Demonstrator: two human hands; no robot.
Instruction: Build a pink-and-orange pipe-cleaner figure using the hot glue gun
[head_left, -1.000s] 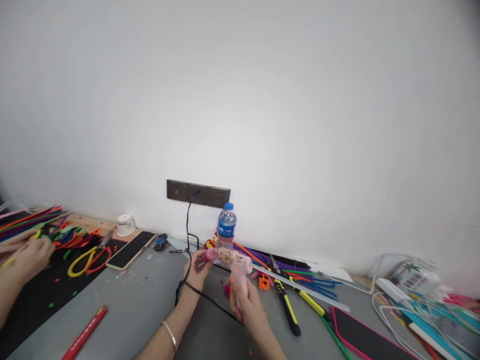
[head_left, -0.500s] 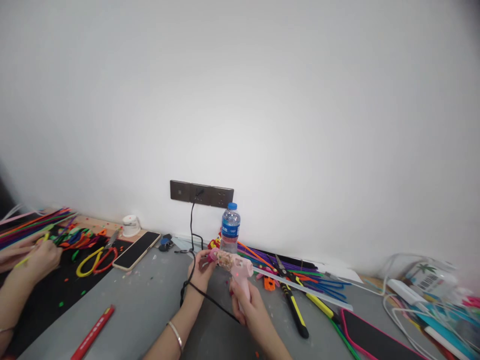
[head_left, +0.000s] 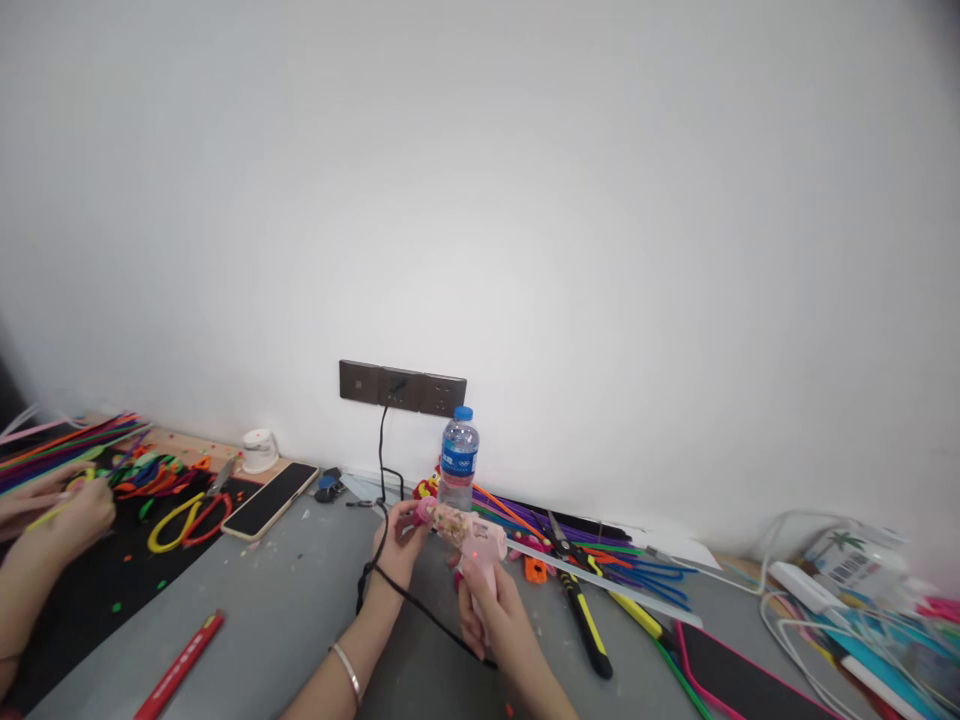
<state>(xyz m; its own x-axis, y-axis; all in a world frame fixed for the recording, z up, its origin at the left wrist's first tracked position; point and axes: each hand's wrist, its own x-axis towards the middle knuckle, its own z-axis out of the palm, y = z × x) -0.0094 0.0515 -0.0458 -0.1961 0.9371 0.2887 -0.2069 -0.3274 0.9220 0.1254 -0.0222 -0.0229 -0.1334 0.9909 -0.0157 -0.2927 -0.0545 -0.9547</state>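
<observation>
My right hand (head_left: 487, 605) is wrapped round the handle of a pale pink glue gun (head_left: 484, 540), whose small red light is lit. The gun points left, over the grey tabletop. At its nozzle end, my left hand (head_left: 399, 545) pinches a small pink piece (head_left: 425, 511); its exact kind is too small to make out. A black cord (head_left: 427, 612) runs past my left wrist and under the gun. Just behind the gun stands a water bottle (head_left: 459, 455) with a blue cap, its base partly hidden.
Long yellow-and-black scissors (head_left: 585, 620), pipe cleaners (head_left: 645, 572) and a pink-edged phone (head_left: 739, 675) lie to the right. Leftward are a red cutter (head_left: 180, 665), a phone (head_left: 270, 500), scissors (head_left: 176, 524) and a co-worker's hands (head_left: 79, 515). Wall sockets (head_left: 402, 386) hold a plug.
My right hand has tilted the glue gun slightly and its grip has shifted a little. The view has moved slightly; my left hand stays at the nozzle.
</observation>
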